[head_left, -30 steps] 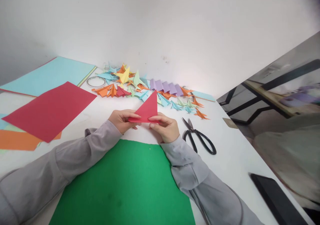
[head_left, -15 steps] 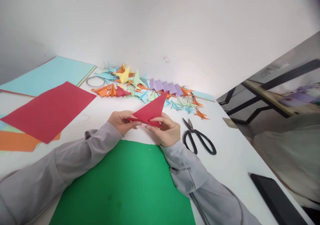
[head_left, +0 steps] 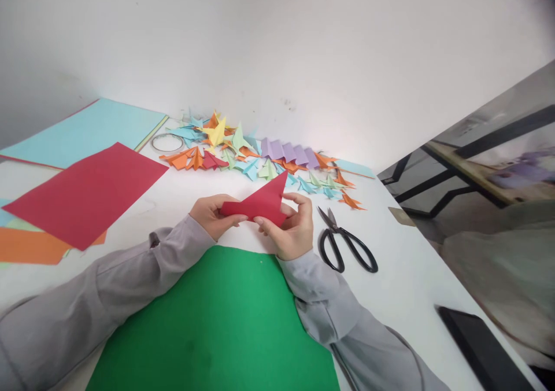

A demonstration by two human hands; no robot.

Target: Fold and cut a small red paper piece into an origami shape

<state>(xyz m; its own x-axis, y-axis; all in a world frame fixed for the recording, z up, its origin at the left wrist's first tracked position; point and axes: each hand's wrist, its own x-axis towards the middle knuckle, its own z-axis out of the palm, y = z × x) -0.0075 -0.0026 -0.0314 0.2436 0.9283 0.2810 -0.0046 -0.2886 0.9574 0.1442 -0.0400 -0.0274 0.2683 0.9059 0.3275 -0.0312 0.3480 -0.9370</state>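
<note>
A folded piece of red paper (head_left: 264, 202) is held between my two hands above the table, its pointed tip slanting up to the right. My left hand (head_left: 214, 217) pinches its left end, thumb in front and fingers behind. On the right, my right hand (head_left: 292, 227) has its thumb on the lower front edge, with the index finger raised and bent by the right side; its other fingers are partly hidden behind the paper. Just below both hands lies a large green sheet (head_left: 217, 316) on the white table (head_left: 403, 275).
Black-handled scissors (head_left: 347, 240) lie right of my right hand, and a black phone-like device (head_left: 481, 345) nearer the right edge. Behind are folded paper shapes (head_left: 217, 132) and a wire ring (head_left: 167, 142). Red (head_left: 89, 194), blue (head_left: 87, 131) and orange sheets (head_left: 30, 245) lie left.
The red paper has tilted, so its tip is lower and its front face shows more. My right index finger has lifted off the paper's front.
</note>
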